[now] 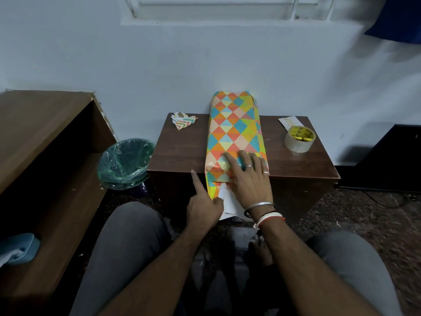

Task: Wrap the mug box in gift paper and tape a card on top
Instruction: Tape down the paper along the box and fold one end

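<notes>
A long box wrapped in paper with coloured triangles (234,126) lies lengthwise on the small brown table (182,151); its near end juts over the front edge. Loose white-backed paper (227,201) hangs from that near end. My right hand (248,176) lies flat on the top of the box near that end, fingers spread. My left hand (202,206) is at the left side of the near end, index finger pointing up, thumb against the paper flap. A white card (290,122) lies at the table's back right, next to a roll of clear tape (299,139).
A crumpled scrap of patterned paper (183,122) lies at the table's back left. A green-lined bin (125,163) stands on the floor left of the table. A wooden desk (41,133) stands far left. The wall is right behind the table.
</notes>
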`<state>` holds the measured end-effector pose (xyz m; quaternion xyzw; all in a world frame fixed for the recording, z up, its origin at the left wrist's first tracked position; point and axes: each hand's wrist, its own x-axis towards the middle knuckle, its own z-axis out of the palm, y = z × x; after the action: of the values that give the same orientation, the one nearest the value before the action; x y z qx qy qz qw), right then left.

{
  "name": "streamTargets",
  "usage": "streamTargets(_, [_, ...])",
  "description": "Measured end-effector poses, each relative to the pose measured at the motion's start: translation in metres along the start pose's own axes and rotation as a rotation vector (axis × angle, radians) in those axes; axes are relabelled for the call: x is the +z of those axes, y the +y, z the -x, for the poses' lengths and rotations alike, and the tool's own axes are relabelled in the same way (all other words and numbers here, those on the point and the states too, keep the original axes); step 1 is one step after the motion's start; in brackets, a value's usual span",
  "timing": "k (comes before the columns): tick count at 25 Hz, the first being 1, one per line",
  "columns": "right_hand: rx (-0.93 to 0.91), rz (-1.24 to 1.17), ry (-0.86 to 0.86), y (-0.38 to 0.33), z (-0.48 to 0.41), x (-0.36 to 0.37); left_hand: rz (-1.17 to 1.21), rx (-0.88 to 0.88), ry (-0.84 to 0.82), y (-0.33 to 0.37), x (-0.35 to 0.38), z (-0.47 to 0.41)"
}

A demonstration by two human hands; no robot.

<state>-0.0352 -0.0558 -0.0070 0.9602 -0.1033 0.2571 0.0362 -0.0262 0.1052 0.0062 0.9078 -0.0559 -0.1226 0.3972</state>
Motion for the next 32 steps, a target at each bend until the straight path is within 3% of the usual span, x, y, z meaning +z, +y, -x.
streamTargets(2, [0.128,-0.128,-0.029,0.012,0.012,-0.020,0.038,0.167,0.207,0.006,-0.005,0.003])
streamTargets(4, [0.408,-0.290,-0.060,0.019,0.026,-0.035,0.027,0.469,0.308,0.009,-0.004,0.005])
streamTargets(7, [0.774,-0.616,-0.221,0.027,0.041,-0.042,-0.151,0.779,0.090,0.007,0.008,0.005])
streamTargets(9, [0.857,-0.711,-0.334,0.028,0.049,-0.042,-0.307,0.749,-0.142,0.002,0.017,0.005])
streamTargets(12, [0.858,-0.654,-0.377,0.022,0.053,-0.039,-0.514,0.632,-0.300,0.000,0.023,0.006])
streamTargets(18, [0.873,-0.611,-0.310,0.008,0.052,-0.033,-0.573,0.616,-0.357,0.002,0.027,0.004])
streamTargets(24, [0.934,-0.600,-0.212,0.005,0.048,-0.034,-0.339,0.596,-0.285,0.013,0.038,-0.006])
streamTargets(27, [0.937,-0.606,-0.230,0.007,0.044,-0.033,-0.229,0.614,-0.328,0.020,0.043,-0.014])
streamTargets(32, [0.817,-0.582,-0.283,0.012,0.041,-0.038,-0.283,0.533,-0.316,0.029,0.054,-0.026])
